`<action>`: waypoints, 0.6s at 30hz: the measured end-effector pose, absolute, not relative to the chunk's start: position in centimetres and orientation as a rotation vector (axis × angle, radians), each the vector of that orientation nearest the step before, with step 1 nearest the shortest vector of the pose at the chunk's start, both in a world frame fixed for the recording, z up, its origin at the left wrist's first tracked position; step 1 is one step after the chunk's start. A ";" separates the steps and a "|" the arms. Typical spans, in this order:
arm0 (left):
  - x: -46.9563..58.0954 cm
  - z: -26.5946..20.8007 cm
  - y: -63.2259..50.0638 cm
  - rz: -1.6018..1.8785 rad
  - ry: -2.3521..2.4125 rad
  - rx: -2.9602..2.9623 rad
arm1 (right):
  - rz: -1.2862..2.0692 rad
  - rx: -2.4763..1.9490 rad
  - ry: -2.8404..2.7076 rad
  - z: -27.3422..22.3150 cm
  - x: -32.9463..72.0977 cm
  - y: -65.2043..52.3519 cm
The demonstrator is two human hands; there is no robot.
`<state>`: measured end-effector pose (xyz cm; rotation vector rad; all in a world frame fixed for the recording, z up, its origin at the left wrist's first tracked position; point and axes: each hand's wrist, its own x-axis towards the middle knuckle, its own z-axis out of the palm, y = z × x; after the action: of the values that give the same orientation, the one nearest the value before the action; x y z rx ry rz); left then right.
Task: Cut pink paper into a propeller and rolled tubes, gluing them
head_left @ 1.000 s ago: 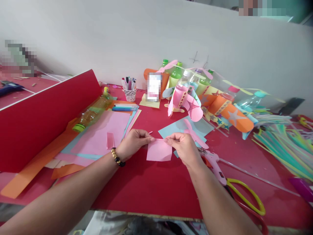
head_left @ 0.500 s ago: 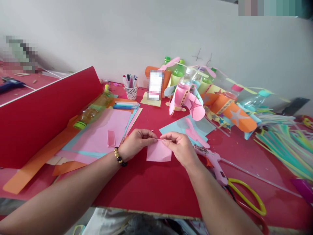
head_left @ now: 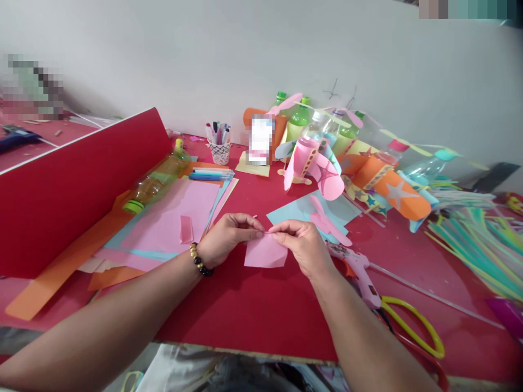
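Observation:
A small pink paper piece (head_left: 265,253) hangs over the red tabletop, its far edge pinched between both my hands. My left hand (head_left: 232,237) grips that edge with thumb and forefinger at its left end. At the right end, my right hand (head_left: 304,242) pinches the same edge, which looks narrowly folded or rolled. Left of my hands, a small folded pink strip (head_left: 186,230) lies on a pink sheet (head_left: 163,218). Just beyond my right hand is a pink paper propeller (head_left: 327,220) on a light blue sheet (head_left: 286,209).
A pink glue gun (head_left: 362,272) and yellow-handled scissors (head_left: 425,326) lie right of my right arm. Bottle airplanes (head_left: 314,163) stand along the wall, near a phone (head_left: 260,140) and a pen cup (head_left: 219,151). A clear bottle (head_left: 155,182) lies at left by a red board (head_left: 81,190).
Both hands keep their pinch on the pink paper's far edge. The paper's near edge tilts slightly, and the whole view has shifted a little.

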<state>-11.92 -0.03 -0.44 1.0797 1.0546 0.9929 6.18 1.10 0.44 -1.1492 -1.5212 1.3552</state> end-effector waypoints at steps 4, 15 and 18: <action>-12.0 -0.6 0.0 0.991 1.034 1.070 | 1.351 -1.167 -1.508 0.6 6.1 1.0; -12.0 -1.1 0.2 0.936 1.128 1.208 | 1.300 -1.174 -1.659 -0.3 6.8 1.3; -12.1 -1.2 0.1 0.939 1.166 1.279 | 1.305 -1.232 -1.655 -0.2 6.8 1.4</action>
<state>-12.07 0.12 -1.18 1.2789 1.1665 0.9387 6.81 1.37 -0.22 -1.2317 -1.6549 1.3050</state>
